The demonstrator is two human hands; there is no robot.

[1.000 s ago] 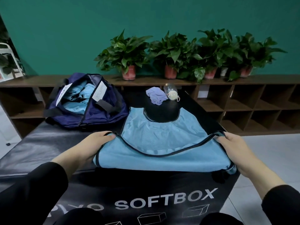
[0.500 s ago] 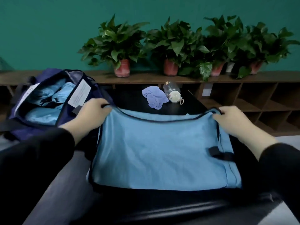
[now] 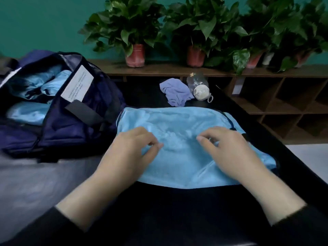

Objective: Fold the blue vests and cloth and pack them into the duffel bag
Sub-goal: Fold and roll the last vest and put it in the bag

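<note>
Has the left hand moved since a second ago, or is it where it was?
Yes. The left hand has left the vest's left edge, the duffel bag side, and come inward; it now rests on top of the vest, near the right hand.

Light blue vest (image 3: pixel 186 157) with dark trim on a black table (image 3: pixel 177 210); navy duffel bag (image 3: pixel 71 125) at nine o'clock (white label), lavender cloth (image 3: pixel 176 92) at twelve, terracotta-red pots (image 3: pixel 135 55).
</note>
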